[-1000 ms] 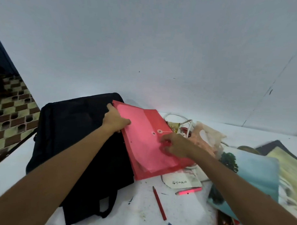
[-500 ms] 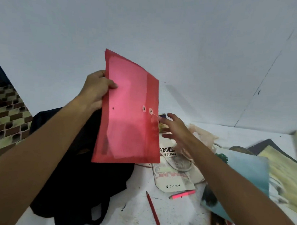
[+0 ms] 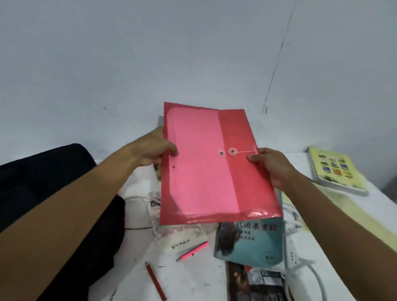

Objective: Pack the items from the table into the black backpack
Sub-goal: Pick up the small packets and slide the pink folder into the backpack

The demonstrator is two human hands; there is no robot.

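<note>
A: From the head camera, where's our red folder [image 3: 210, 168]?

B: Raised above the table [image 3: 202, 283], beside the black backpack [image 3: 34, 189]. Our left hand [image 3: 152, 150] grips its left edge; our right hand [image 3: 271, 166] pinches the right.

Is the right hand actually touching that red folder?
Touching. The head view shows the right hand pinching the right edge of the red folder, thumb on its front beside the string.

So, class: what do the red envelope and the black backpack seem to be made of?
Red envelope: likely thin plastic, glossy; it is translucent, showing paper inside, with glare along its lower edge. Black backpack: looks like matte woven fabric, soft and slumped; weave too dark to confirm.
</note>
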